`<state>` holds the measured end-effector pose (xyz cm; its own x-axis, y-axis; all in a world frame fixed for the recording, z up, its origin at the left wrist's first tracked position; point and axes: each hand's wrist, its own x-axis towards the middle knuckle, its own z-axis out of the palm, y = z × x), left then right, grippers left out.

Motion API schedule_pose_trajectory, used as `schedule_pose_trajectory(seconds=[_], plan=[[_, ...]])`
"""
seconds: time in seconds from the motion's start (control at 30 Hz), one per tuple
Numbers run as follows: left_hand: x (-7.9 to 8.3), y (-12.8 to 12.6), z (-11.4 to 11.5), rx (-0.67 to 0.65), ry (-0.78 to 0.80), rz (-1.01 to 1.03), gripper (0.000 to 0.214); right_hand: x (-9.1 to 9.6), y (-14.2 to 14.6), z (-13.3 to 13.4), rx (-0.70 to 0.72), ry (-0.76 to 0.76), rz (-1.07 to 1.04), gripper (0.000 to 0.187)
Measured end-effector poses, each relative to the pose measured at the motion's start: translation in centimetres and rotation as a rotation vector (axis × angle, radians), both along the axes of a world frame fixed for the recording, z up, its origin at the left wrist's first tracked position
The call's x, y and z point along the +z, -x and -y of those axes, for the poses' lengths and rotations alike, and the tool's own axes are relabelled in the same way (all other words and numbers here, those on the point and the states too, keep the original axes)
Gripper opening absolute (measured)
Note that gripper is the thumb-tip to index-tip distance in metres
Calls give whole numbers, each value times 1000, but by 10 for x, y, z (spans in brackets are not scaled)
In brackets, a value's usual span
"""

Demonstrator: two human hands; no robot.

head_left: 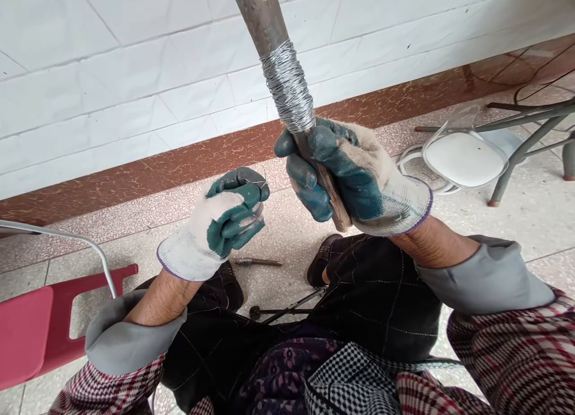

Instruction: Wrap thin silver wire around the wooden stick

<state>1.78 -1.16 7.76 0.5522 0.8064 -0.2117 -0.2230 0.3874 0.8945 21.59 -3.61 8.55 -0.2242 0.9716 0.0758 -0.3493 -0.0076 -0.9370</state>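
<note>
Wire [258,184], a thin loose strand, sits pinched in the curled fingers of the gloved left hand [220,223] above the floor [287,223]; just right, the gloved right hand [354,175] is clamped around a wooden stick [265,17], tilted, wound with a wire coil [288,88]; a white stool [465,157] lies farther right.

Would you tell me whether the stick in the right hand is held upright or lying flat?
Nearly upright, tilted slightly: the right hand grips the stick near its lower end, the wire coil above the fist.

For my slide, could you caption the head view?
Right hand grips wire-wound stick; left hand pinches thin wire.
</note>
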Motion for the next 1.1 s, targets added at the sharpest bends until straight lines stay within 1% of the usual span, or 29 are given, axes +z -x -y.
schedule_pose_trajectory(seconds=[0.07,0.2,0.27,0.33,0.4,0.43,0.53,0.67,0.73,0.83,0.93,1.0,1.1], plan=[[-1,-2,-1,53,-31,-68,20,1,1,2,-1,-37,-1,23],[-6,-5,-4,212,-194,-355,13,4,1,6,-10,-110,64,20],[-6,-3,-6,200,-251,-452,6,5,0,7,-24,-143,174,19],[-3,0,-7,145,-276,-496,21,7,-1,7,-27,-159,309,17],[0,2,-7,117,-302,-517,35,8,-1,7,-19,-167,417,16],[1,3,-8,110,-311,-528,38,8,0,7,-13,-180,457,15],[1,3,-10,106,-299,-503,36,8,1,7,5,-209,528,11],[-4,6,-11,83,-243,-375,29,9,0,6,-18,-176,443,20],[-7,10,-11,86,-259,-371,30,9,-2,5,-16,-136,401,20],[-8,13,-10,118,-291,-395,34,7,-3,4,25,-84,384,20],[-6,8,-9,102,-298,-503,28,4,-4,4,51,-126,427,17],[-4,2,-8,131,-242,-562,29,4,-3,5,49,-161,452,14],[-4,-4,-7,204,-161,-515,30,6,-2,6,20,-186,471,17]])
